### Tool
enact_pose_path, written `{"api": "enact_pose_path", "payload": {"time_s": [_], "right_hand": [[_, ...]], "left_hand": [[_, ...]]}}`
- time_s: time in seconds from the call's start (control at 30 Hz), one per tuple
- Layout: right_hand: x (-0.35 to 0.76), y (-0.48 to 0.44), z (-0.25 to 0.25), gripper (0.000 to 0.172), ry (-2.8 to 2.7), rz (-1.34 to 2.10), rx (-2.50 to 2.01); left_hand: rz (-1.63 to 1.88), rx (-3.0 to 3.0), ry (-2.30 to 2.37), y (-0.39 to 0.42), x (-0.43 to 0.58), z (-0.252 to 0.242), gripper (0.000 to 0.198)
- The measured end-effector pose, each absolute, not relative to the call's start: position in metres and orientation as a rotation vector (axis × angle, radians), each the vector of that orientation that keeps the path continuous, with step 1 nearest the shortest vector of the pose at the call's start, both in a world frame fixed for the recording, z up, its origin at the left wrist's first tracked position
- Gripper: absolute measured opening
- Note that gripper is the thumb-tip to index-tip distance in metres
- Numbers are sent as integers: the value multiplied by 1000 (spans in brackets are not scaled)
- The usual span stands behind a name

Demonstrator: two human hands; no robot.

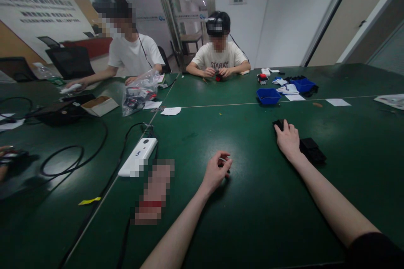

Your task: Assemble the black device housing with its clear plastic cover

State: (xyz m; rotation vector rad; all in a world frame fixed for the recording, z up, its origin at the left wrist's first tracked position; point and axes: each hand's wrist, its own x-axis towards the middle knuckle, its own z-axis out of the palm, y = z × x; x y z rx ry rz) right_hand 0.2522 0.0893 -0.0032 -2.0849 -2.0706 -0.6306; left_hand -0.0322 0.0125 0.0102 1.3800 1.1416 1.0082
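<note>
My right hand (288, 139) rests over a small black item (278, 124), its fingers wrapped on the item's near side. Much of that item lies hidden under the hand, so its kind cannot be made out. Just right of the wrist sits a flat black folded piece (312, 150), like a pouch or case. Toward the middle, my left hand (217, 170) hovers low over the green table (246, 210). Its fingers are loosely curled with gaps between them, and nothing shows inside.
Left of my left hand lie a white power bank (139, 157) marked 5, a blurred pinkish object (156, 191) and black cables (120, 159). A blue tray (268, 96) stands farther back. Two people (217, 56) (132, 50) sit across the table; a plastic bag (140, 92) lies before one.
</note>
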Motion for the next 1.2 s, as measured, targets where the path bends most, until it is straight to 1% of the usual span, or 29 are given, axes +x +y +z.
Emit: {"api": "enact_pose_path", "payload": {"time_s": [0.2,0.33,0.53,0.6,0.7,0.77,0.83,0.9,0.97,1.07,1.2], "right_hand": [[253,90,-4,40,-2090,-562,-2097],[249,86,-1,41,-2085,-573,-2091],[238,65,12,43,-2079,-579,-2026],[241,55,21,46,-2040,-579,-2059],[254,43,34,51,-1895,-585,-2230],[264,37,39,57,-1804,-529,-2400],[273,35,41,59,-1746,-384,-2562],[278,35,40,54,-1737,-205,-2649],[279,35,38,46,-1766,-115,-2663],[279,36,36,44,-1841,-197,-2615],[277,36,37,54,-1866,-395,-2495]], "left_hand": [[1005,1396,1150,12,-32,10,29],[995,1394,1150,12,-32,10,29],[988,1407,1157,12,-32,10,28],[988,1415,1163,13,-32,9,28],[985,1422,1163,13,-32,7,28],[984,1423,1163,13,-32,6,28],[980,1425,1164,13,-33,6,28],[978,1429,1165,13,-33,6,28],[981,1430,1169,13,-33,6,28],[984,1425,1171,14,-33,5,28],[989,1435,1168,14,-33,3,27]]}}
